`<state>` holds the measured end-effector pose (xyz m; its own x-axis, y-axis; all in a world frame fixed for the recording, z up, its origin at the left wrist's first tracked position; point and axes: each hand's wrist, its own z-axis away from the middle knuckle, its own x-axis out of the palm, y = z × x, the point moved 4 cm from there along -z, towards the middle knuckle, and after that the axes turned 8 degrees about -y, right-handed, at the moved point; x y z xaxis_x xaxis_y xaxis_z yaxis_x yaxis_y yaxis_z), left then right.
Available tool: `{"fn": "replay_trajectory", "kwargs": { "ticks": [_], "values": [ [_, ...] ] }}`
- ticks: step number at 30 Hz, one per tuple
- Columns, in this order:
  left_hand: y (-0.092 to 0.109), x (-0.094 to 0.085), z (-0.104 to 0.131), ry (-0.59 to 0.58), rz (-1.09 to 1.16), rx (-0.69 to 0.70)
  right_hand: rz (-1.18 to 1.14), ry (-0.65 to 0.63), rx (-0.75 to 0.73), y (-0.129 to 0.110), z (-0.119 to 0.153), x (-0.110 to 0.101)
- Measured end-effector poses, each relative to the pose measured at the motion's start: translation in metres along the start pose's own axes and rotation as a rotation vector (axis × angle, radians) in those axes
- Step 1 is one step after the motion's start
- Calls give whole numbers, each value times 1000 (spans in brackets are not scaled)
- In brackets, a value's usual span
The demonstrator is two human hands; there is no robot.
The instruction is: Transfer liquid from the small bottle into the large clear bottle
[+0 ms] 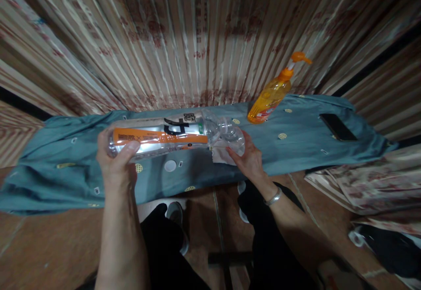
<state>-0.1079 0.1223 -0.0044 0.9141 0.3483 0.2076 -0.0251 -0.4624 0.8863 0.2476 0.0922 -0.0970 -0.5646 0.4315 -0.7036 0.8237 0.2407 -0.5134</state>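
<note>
A large clear plastic bottle (158, 135) with an orange and silver label lies sideways above the cloth-covered table. My left hand (118, 154) is wrapped round its base end, the thumb on the label. At the other end is a rounded clear plastic piece (235, 140) by the bottle's neck; my right hand (248, 156) has its fingers and thumb closed on it. Whether the piece is joined to the bottle is hard to tell. A whitish paper or cloth piece (222, 155) shows beneath it.
An orange pump bottle (269, 99) stands at the table's back, right of centre. Farther right lies a black phone (337, 127). A round white disc (170, 166) rests near the front edge of the teal cloth (197, 173). Striped curtains (184, 40) hang behind.
</note>
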Motion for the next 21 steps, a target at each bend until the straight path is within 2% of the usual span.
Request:
{"fn": "replay_trajectory", "kwargs": {
  "ticks": [6, 21],
  "values": [
    [3, 2, 1, 21, 56, -35, 17, -16, 7, 0, 0, 0],
    [3, 4, 1, -4, 8, -21, 27, -10, 12, 0, 1, 1]
  ]
}}
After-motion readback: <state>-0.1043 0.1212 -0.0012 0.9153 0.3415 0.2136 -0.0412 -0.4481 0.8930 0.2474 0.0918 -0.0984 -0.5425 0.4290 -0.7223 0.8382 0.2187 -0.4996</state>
